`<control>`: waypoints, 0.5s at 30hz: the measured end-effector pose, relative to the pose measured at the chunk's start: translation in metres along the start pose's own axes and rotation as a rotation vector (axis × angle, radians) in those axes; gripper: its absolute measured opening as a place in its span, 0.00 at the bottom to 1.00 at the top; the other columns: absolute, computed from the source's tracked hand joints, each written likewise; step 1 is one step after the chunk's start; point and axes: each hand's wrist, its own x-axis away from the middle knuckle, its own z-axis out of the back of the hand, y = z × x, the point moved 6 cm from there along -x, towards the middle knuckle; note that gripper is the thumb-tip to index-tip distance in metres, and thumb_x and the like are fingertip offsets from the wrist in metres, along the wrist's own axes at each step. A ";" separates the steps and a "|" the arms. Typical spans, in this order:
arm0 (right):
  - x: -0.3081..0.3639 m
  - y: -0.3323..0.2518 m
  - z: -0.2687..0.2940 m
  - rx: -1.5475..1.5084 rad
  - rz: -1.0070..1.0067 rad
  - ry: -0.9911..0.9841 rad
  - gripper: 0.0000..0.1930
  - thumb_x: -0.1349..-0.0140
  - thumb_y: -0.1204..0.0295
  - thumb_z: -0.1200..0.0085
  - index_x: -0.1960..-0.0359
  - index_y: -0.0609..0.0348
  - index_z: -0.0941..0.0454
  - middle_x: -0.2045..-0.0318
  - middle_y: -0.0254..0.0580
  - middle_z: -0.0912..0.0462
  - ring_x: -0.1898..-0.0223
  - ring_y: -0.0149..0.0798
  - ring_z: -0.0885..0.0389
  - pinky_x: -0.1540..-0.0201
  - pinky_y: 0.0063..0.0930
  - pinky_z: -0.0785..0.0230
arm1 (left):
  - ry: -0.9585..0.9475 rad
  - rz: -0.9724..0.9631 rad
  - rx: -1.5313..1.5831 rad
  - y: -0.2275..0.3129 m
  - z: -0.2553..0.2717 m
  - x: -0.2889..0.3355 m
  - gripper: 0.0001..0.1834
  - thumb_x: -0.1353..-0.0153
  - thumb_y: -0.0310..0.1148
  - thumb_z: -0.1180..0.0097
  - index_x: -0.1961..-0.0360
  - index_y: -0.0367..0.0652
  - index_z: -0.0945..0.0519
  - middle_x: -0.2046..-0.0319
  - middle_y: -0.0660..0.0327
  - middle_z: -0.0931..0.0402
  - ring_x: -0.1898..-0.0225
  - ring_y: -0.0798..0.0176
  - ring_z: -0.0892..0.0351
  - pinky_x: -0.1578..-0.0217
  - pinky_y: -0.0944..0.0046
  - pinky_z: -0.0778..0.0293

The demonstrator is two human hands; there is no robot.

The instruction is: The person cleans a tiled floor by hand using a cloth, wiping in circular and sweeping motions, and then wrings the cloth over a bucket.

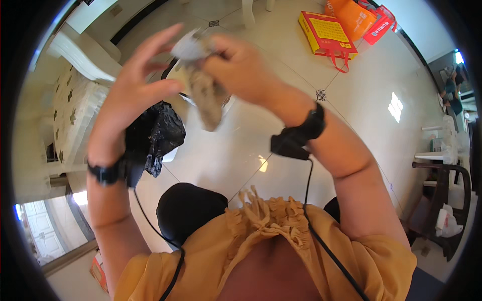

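High in front of me, my right hand point(242, 70) pinches a limp beige-brown sock point(205, 100) with a pale grey end. The sock hangs down below my fingers, slightly blurred by motion. Beside its grey end is my left hand point(128, 93), raised with the fingers apart and curved; it holds nothing. Beneath my left wrist a black plastic bag point(168, 125) sits on a pale container that is mostly hidden. Behind the sock, a pale thing with a dark rim shows only in part.
Red-and-yellow carrier bags point(326, 35) and an orange bag point(354, 19) lie on the tiled floor point(281, 175) at far right. A cloth-covered table point(75, 113) stands left. At right is a dark wooden chair point(464, 190) with a white bag. Cables hang from both wrist straps.
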 end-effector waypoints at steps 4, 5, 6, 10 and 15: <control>0.009 -0.005 0.058 0.249 -0.060 -0.115 0.12 0.37 0.69 0.45 0.54 0.58 0.18 0.60 0.38 0.19 0.64 0.31 0.20 0.60 0.26 0.28 | -0.418 0.416 0.320 -0.035 -0.090 -0.030 0.29 0.39 0.42 0.34 0.39 0.42 0.25 0.49 0.63 0.21 0.51 0.69 0.23 0.49 0.66 0.27; 0.010 -0.002 0.070 0.339 -0.025 -0.190 0.15 0.37 0.69 0.44 0.50 0.58 0.18 0.57 0.38 0.19 0.61 0.32 0.20 0.58 0.25 0.27 | -0.468 0.455 0.302 -0.040 -0.104 -0.032 0.28 0.40 0.40 0.34 0.41 0.40 0.24 0.51 0.64 0.20 0.52 0.69 0.23 0.49 0.67 0.27; 0.013 0.012 0.088 0.198 -0.173 -0.148 0.18 0.36 0.67 0.44 0.45 0.57 0.21 0.54 0.39 0.20 0.58 0.33 0.21 0.56 0.26 0.27 | -0.519 0.492 0.285 -0.045 -0.116 -0.032 0.27 0.41 0.38 0.33 0.43 0.38 0.23 0.53 0.65 0.19 0.52 0.70 0.23 0.49 0.67 0.28; 0.026 0.076 0.111 0.288 -0.220 -0.236 0.27 0.28 0.60 0.53 0.30 0.55 0.36 0.36 0.46 0.35 0.41 0.42 0.27 0.44 0.34 0.27 | -0.449 0.347 0.287 -0.061 -0.091 -0.018 0.18 0.38 0.32 0.36 0.48 0.37 0.20 0.57 0.66 0.18 0.55 0.73 0.23 0.52 0.70 0.27; 0.029 0.202 0.086 0.116 -0.878 0.051 0.31 0.30 0.54 0.52 0.30 0.55 0.38 0.31 0.51 0.41 0.37 0.48 0.30 0.40 0.41 0.27 | 0.040 0.407 0.570 -0.137 0.025 -0.036 0.16 0.37 0.35 0.37 0.50 0.41 0.19 0.57 0.64 0.16 0.57 0.69 0.18 0.54 0.66 0.23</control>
